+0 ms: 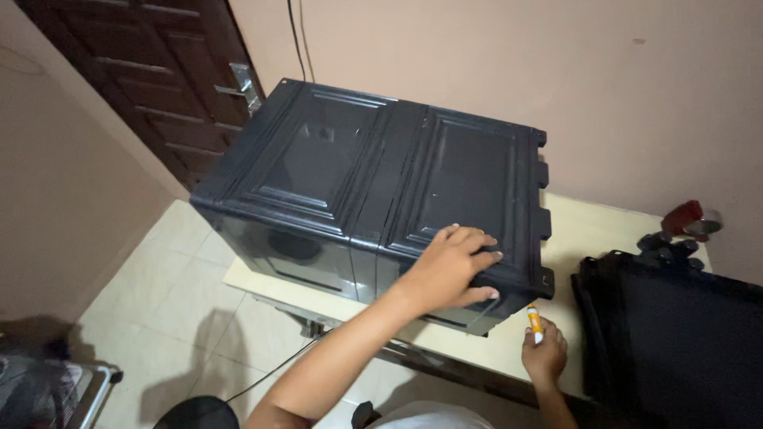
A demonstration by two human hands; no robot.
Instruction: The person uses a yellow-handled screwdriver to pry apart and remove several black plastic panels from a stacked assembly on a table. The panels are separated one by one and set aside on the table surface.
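A large black metal housing (373, 175) with pressed panels lies on a pale table (588, 230). My left hand (451, 268) rests flat on its near right corner, fingers spread over the top edge. My right hand (544, 355) is lower, just off the housing's right corner, shut on a small screwdriver (535, 323) with an orange and white handle that points up toward the corner.
A second black panel (675, 334) lies on the table to the right, with a red-capped object (690, 217) behind it. A dark wooden door (159, 71) stands at the back left. Cables hang down the wall. The floor is tiled.
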